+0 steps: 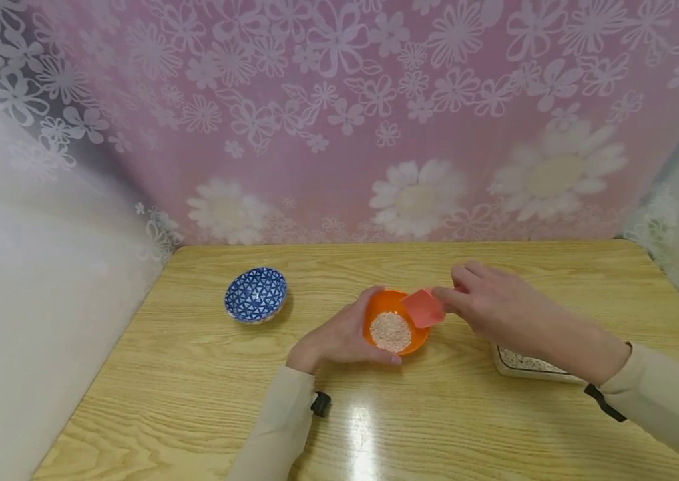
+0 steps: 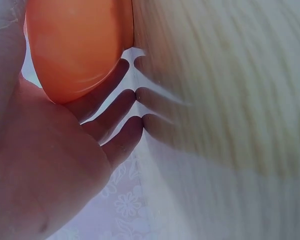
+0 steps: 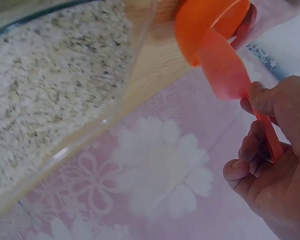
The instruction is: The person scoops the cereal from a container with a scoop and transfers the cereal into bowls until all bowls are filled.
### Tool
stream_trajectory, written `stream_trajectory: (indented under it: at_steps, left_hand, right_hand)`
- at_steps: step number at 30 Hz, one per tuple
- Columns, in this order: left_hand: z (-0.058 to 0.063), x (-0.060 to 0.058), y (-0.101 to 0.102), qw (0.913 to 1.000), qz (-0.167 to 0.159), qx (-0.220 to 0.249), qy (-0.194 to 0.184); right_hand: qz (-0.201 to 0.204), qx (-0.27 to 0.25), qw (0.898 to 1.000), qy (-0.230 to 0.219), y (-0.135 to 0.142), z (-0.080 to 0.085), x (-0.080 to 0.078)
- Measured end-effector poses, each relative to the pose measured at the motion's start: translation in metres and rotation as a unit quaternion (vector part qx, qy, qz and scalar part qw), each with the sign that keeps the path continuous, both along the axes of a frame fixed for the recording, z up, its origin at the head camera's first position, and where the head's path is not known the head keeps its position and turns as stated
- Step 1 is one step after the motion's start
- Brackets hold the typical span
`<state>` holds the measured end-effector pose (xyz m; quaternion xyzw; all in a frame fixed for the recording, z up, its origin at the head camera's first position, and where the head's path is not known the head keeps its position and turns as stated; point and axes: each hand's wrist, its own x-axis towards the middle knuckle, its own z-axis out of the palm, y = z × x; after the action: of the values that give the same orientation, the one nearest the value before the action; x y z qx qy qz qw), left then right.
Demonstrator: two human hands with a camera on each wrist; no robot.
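My left hand (image 1: pixel 342 333) holds an orange bowl (image 1: pixel 382 301) at the middle of the table, thumb on the near side and fingers round the far side. In the left wrist view the fingertips touch the tabletop beneath the bowl's curved wall (image 2: pixel 80 45). Pale flakes, like oats (image 1: pixel 390 332), cover the bottom of the bowl. By its thin handle, my right hand (image 3: pixel 280 145) grips a pink-red scoop (image 1: pixel 423 308). The scoop's tilted head overlaps the bowl's right rim, and its visible inside shows no flakes.
A blue-and-white patterned bowl (image 1: pixel 256 294) stands at the left of the table. Under my right forearm is a clear-walled container (image 1: pixel 510 366) of flakes (image 3: pixel 60 85), partly hidden in the head view. Behind the table (image 1: pixel 195 427) hangs a pink flowered curtain (image 1: pixel 315 147).
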<state>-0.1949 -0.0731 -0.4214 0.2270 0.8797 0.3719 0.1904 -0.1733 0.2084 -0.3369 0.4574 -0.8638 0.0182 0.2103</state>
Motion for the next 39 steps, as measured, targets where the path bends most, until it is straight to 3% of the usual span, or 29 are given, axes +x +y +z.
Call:
stream_trajectory:
  at_steps: [3,6,10,13,17,20,24,27,32,39]
  left_hand:
    - [-0.001,0.0,-0.002,1.0,0.0,-0.006,0.004]
    - [0.0,0.002,-0.004,1.0,-0.001,-0.007,0.007]
    - [0.003,0.005,-0.006,0.9999,0.004,-0.013,0.01]
    - [0.006,0.007,-0.005,0.9996,0.013,-0.011,0.023]
    - [0.015,0.01,0.002,0.997,0.037,0.018,0.065]
    - [0.025,0.014,0.011,0.9925,0.056,0.052,0.096]
    - [0.037,0.02,0.029,0.9877,0.06,0.098,0.106]
    - [0.042,0.025,0.044,0.9873,0.045,0.108,0.108]
    - [0.042,0.034,0.072,0.99,0.008,0.08,0.116]
    - [0.036,0.043,0.108,0.9928,-0.026,0.053,0.104]
  right_hand:
    - [-0.008,-0.054,0.998,-0.037,0.005,-0.009,-0.001]
    - [-0.029,-0.111,0.987,-0.108,0.011,-0.017,-0.001]
    - [-0.072,-0.167,0.959,-0.217,0.02,-0.023,0.003]
    - [-0.098,-0.2,0.938,-0.266,0.027,-0.024,0.005]
    - [-0.111,-0.235,0.927,-0.271,0.039,-0.027,0.009]
    - [-0.106,-0.255,0.928,-0.249,0.05,-0.031,0.012]
    - [-0.103,-0.276,0.928,-0.229,0.069,-0.034,0.019]
    - [-0.121,-0.278,0.926,-0.225,0.084,-0.034,0.024]
    - [-0.161,-0.268,0.924,-0.218,0.11,-0.033,0.027]
    - [-0.22,-0.278,0.903,-0.242,0.142,-0.035,0.031]
